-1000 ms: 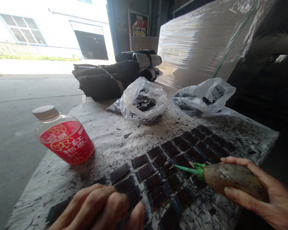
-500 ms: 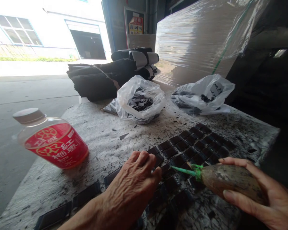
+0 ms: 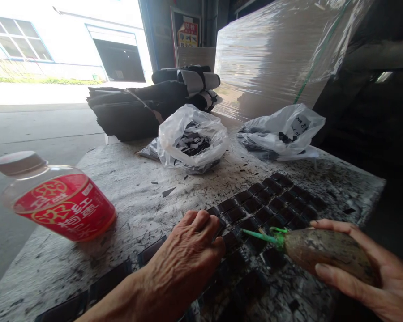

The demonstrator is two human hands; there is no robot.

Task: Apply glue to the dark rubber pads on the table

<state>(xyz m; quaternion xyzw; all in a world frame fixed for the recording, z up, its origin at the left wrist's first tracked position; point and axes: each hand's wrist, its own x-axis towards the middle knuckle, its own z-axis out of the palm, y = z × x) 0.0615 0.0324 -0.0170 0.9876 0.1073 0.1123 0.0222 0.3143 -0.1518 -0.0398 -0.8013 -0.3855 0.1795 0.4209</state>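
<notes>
Right hand [image 3: 386, 270] grips squeeze bottle [image 3: 329, 251] — centre bag [image 3: 169, 138] holds dark pieces [image 3: 195, 143].

2 hands [image 3: 184, 259] [image 3: 362, 261], 1 applicator [image 3: 325, 252], approx. 30 dark pcs [image 3: 265, 196].

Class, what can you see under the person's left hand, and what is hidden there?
At the edge of the left hand, a dark piece sticks out, partly covered. Whatever lies beneath the palm cannot be seen.

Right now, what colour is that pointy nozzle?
The nozzle is bluish green, clearest in the head view.
</notes>
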